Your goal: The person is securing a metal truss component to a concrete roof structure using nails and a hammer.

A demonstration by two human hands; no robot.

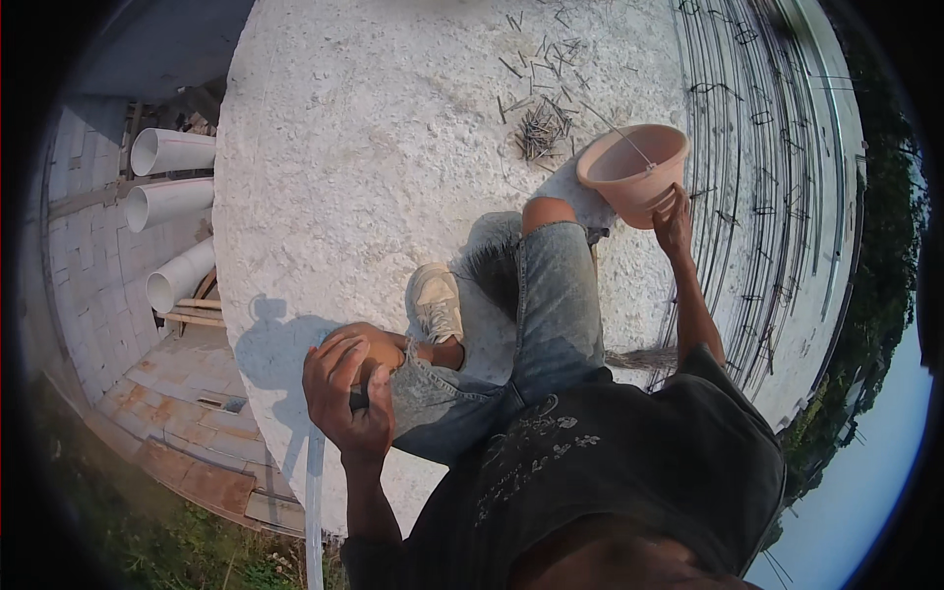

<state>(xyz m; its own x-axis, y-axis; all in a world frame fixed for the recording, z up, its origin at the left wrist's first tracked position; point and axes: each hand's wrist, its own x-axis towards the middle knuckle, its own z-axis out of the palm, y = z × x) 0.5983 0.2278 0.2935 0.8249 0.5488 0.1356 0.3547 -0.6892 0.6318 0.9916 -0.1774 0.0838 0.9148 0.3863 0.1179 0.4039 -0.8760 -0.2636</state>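
The right hand clasps a tilted, peach-pink, wide-rimmed bucket while the half-curled left hand, any hold unclear, sits by a knee.

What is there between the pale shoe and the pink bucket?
In the head view, the raised leg in jeans comes between the shoe and the bucket, with a dark bristly patch nearer the shoe; I cannot tell what that is.

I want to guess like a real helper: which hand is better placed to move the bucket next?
Probably the right hand: it is already touching the side of the bucket. The left hand is far from it, nearer the shoe.
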